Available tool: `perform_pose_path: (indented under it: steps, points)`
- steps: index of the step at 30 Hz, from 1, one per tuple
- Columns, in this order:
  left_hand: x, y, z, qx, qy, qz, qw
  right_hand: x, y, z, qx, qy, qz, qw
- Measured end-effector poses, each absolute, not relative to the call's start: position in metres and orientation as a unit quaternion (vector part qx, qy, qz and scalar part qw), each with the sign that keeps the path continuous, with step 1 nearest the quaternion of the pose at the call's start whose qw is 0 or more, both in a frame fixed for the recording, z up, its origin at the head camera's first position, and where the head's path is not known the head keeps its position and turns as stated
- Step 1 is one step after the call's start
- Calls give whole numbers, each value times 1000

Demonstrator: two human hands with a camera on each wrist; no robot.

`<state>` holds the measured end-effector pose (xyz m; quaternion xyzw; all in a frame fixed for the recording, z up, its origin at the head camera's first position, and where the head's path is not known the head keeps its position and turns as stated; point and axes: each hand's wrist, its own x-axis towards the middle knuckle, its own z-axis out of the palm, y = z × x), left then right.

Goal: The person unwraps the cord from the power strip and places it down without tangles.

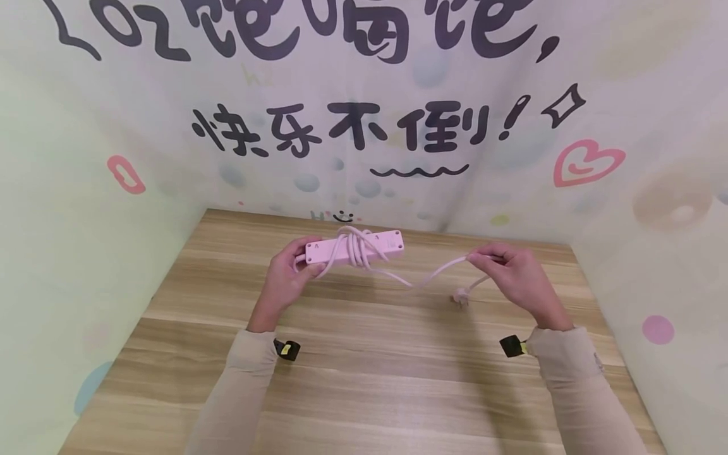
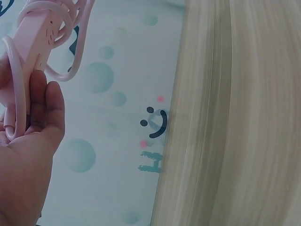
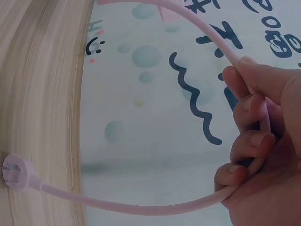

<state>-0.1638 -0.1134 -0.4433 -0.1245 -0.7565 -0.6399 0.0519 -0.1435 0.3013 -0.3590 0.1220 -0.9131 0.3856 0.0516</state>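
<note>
A pink power strip (image 1: 391,242) is held up over the table with several turns of its cord (image 1: 357,250) wound round its middle. My left hand (image 1: 287,272) grips its left end; in the left wrist view, fingers (image 2: 47,101) lie along the side of the strip (image 2: 35,42) and a cord loop passes over it. To the right, my right hand (image 1: 514,275) pinches the loose cord between thumb and forefinger, the other fingers curled round it in the right wrist view. From that hand the plug (image 1: 461,296) dangles on a short tail, its prongs showing (image 3: 18,173).
A wood-grain table (image 1: 364,379) lies below both hands. Close behind its far edge hangs a white printed backdrop (image 1: 352,189) with black lettering, and similar sheets stand along both sides. Each wrist carries a small black camera (image 1: 289,350).
</note>
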Motion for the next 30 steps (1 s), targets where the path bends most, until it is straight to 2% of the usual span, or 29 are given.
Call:
perform_pose_path:
  steps: [7,30]
  points:
    - [-162,-111,-441,-128,-753,-643,51,-150,304,-357,110,-912,394,38]
    - [-158,-107,-450,-141,-737,-659,49,-163,327,-377,60,-915,392,75]
